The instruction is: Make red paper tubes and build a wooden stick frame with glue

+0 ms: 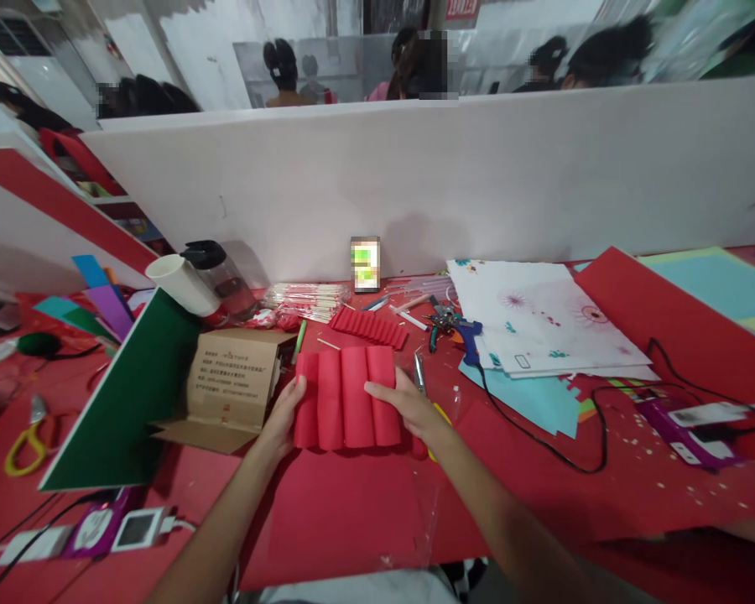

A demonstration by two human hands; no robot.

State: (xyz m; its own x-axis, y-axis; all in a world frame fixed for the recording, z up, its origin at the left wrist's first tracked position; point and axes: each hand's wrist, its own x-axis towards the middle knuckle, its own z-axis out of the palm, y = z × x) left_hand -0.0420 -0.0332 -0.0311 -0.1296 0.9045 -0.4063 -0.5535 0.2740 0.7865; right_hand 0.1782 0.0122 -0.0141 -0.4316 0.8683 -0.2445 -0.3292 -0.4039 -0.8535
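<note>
A sheet of red paper [346,398], bent into several rounded vertical folds, is held up between my two hands. My left hand [283,413] grips its left edge, thumb on the front and fingers behind. On the right edge, my right hand [408,404] pinches the paper with its thumb across the front fold. Beneath it lies a flat red sheet [346,512] on the red table. Scissors [419,373] with yellow handles lie just behind my right hand, partly covered by it. A smaller pleated red strip [369,325] rests behind the folded paper.
An open cardboard box [230,377] and a leaning green board [119,394] stand at left. A blue glue gun [469,335], its black cord running right, lies beside white printed sheets [541,315]. A phone [366,264] leans against the white partition [415,168]. Purple power strips [689,432] sit at both sides.
</note>
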